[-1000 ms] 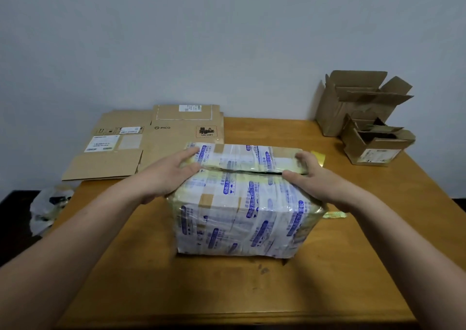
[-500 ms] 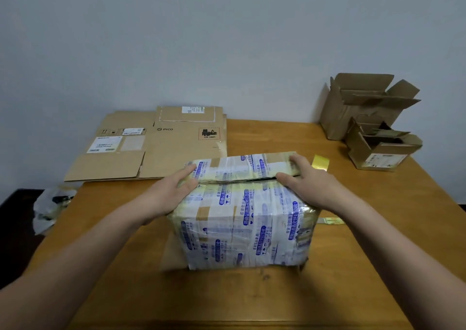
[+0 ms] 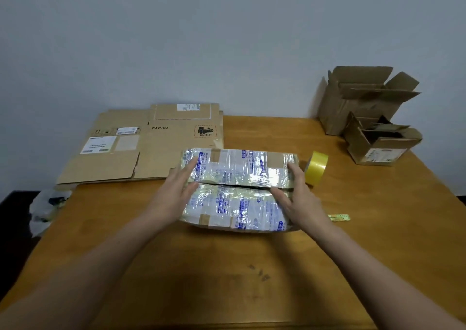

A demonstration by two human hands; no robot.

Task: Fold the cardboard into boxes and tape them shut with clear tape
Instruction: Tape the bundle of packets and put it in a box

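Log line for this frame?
left hand flat on box | right hand flat on box | flap seam open | tape roll beside box

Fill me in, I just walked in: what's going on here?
A person is closing a tape-wrapped cardboard box on the table. The left hand and right hand press flat on its two ends, holding the top flaps down; a dark gap shows at the seam between them. A yellow tape roll stands right of the box, untouched. Flattened cardboard and two open boxes wait behind.
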